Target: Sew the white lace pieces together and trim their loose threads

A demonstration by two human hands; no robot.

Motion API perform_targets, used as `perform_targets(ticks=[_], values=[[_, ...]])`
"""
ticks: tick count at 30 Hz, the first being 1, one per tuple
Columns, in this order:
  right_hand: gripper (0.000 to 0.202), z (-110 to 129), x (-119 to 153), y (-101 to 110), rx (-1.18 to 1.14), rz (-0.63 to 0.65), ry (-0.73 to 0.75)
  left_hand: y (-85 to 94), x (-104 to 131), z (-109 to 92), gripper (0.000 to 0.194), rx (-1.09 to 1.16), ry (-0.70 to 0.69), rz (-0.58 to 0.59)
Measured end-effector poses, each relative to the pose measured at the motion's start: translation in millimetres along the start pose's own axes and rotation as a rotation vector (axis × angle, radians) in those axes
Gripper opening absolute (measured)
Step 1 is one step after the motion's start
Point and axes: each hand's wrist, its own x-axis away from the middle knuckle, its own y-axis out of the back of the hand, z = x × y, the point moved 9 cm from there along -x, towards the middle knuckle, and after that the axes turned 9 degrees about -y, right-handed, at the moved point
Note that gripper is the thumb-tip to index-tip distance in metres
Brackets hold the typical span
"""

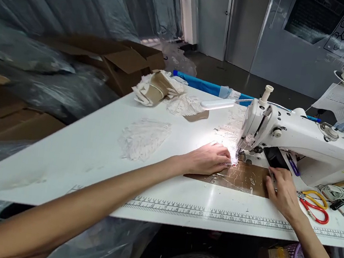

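My left hand [214, 158] lies with its fingers stretched out flat at the sewing machine's needle area, under the bright lamp light. White lace fabric [226, 138] shows just beyond its fingers, by the presser foot [239, 152]. A brown strip [244, 177] covered with clear film and loose thread bits lies under and beside that hand. At the strip's right end is my right hand [284, 192], fingers curled in; a thin greyish thing shows between thumb and forefinger, too small to name. The white sewing machine [304, 134] stands above.
Red-and-yellow-handled scissors [316, 205] lie right of my right hand, near coiled white cord [336, 193]. A white lace piece [145, 139] lies on the left of the table; a bundled lace pile [160, 89] sits behind. A printed ruler [199, 212] runs along the front edge. Cardboard boxes [126, 61] stand beyond.
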Motion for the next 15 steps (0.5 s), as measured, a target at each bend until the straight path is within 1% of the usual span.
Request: perform_targets(ticks=[2,4,6,8,10,12,15], values=[[0.029,24,-8,-17,-0.143,0.138,0.092,0.0,-8,1,0.020,-0.016,-0.021,-0.039],[0.031,45,-16,-30,-0.210,0.215,0.172,6.4,-12,6,0.022,0.019,0.010,-0.139],[0.034,58,-23,-43,-0.189,0.257,0.200,12.7,-13,13,0.021,0.075,0.074,-0.245],[0.034,62,-28,-56,-0.120,0.291,0.193,13.7,-10,18,0.019,0.134,0.127,-0.308],[0.033,64,-30,-67,-0.060,0.320,0.185,7.9,-9,18,0.019,0.177,0.127,-0.294],[0.031,66,-28,-73,-0.034,0.334,0.184,-1.6,-9,13,0.022,0.160,0.081,-0.209],[0.031,67,-25,-73,-0.045,0.324,0.165,-11.8,-9,7,0.026,0.053,0.019,-0.073]])
